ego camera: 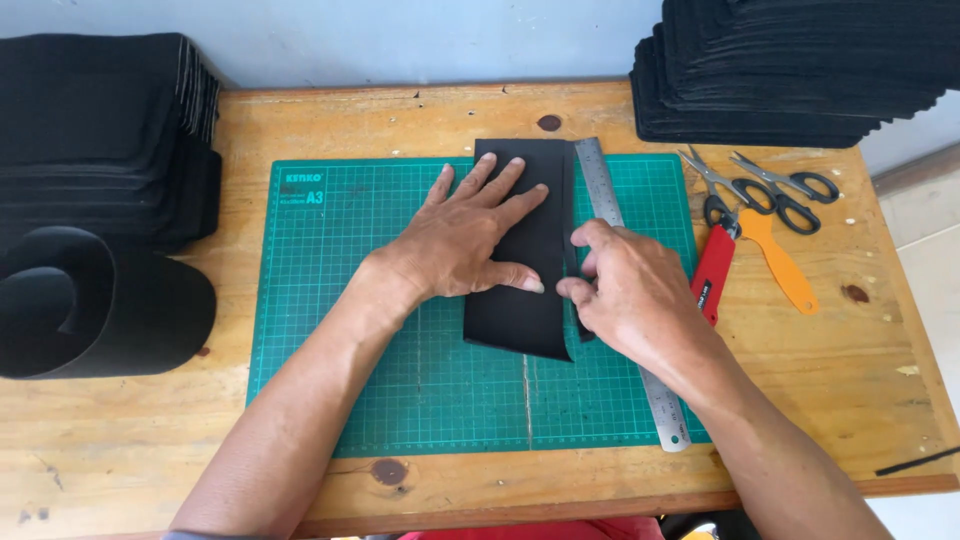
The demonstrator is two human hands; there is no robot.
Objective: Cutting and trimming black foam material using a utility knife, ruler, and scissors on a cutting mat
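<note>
Seen from above: wooden table [120, 440] bearing a green cutting mat [340, 330], white label block at its far-left corner. Far right, a tall stack of black sheets [800, 70]; far left, a second black stack [100, 130], with a black roll [90, 300] just nearer. Centre of mat, black rectangular piece [525, 300], pinned flat under the spread, open left hand [465, 240]. Beside its right edge, steel ruler [640, 380]. Right hand [625, 290] curled, fingertips pinching the piece's right edge. Further right: red knife [714, 270], orange tool [782, 260], two scissors [775, 190].
</note>
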